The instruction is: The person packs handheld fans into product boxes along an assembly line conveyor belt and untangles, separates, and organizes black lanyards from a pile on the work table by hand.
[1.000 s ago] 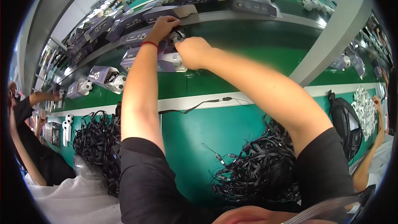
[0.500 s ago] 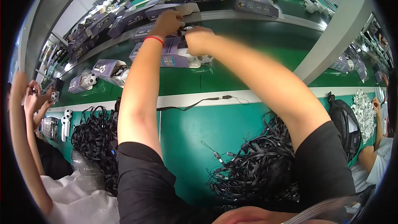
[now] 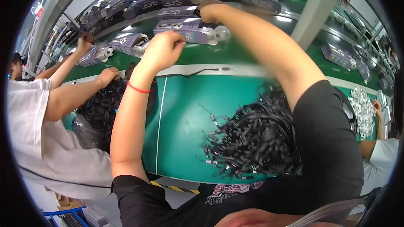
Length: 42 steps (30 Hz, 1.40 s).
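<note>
Purple box [image 3: 179,12], the farther of two lying alongside each other, was found near the far edge of the green belt [image 3: 206,54], with the right hand [image 3: 209,11] at its right end. The right fingers were hidden; spread or pressed together could not be determined. The left hand [image 3: 165,50] was at the near side of the nearer box [image 3: 174,28], fingers curled inward, no held item visible, contact unconfirmed. A clear-wrapped item [image 3: 220,33] protruded from that box's right end. Black lanyards [image 3: 261,138] lay heaped toward the bench [image 3: 185,109]'s near edge. Step in hand was judged to be handling the farther box's end; the next move appeared to require secure hold there without nudging its neighbour.
</note>
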Each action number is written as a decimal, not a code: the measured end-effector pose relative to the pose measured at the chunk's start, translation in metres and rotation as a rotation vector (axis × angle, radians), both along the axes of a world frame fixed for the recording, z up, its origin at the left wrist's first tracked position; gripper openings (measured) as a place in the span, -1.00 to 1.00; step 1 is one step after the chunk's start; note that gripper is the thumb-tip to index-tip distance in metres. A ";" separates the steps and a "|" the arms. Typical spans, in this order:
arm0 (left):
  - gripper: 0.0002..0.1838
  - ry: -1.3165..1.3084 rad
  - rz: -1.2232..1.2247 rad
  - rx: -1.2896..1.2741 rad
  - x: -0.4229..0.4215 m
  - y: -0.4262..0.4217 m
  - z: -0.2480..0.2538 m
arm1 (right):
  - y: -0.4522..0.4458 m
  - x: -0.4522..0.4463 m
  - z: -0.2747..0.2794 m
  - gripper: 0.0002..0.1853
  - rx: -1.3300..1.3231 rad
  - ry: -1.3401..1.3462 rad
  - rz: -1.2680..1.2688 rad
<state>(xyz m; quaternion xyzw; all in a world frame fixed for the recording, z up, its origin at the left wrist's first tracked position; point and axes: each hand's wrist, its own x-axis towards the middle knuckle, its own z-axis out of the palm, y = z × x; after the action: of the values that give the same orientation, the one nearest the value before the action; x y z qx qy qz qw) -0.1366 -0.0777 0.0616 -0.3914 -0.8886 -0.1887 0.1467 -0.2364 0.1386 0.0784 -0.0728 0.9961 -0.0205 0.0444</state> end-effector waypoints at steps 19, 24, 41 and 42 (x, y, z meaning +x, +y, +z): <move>-0.83 -0.315 -0.287 0.005 0.168 0.084 -0.068 | 0.088 0.346 -0.003 -0.60 -0.523 0.319 -0.005; -0.83 -0.296 -0.289 0.442 0.171 0.092 -0.010 | 0.063 0.321 -0.043 -0.52 -1.095 0.701 0.191; -0.76 -0.786 -0.616 1.478 0.083 -0.162 0.146 | 0.216 0.364 -0.028 -0.63 -1.643 -0.402 0.167; -0.76 -0.795 -0.638 1.429 0.079 -0.166 0.145 | 0.218 0.363 -0.024 -0.63 -1.581 -0.265 0.111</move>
<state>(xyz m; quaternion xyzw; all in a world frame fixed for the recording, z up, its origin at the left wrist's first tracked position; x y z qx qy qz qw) -0.0574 -0.2438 0.2069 -0.3408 -0.3914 -0.8545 -0.0236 0.1267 0.3561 0.0539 -0.1291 0.6681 -0.7262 0.0983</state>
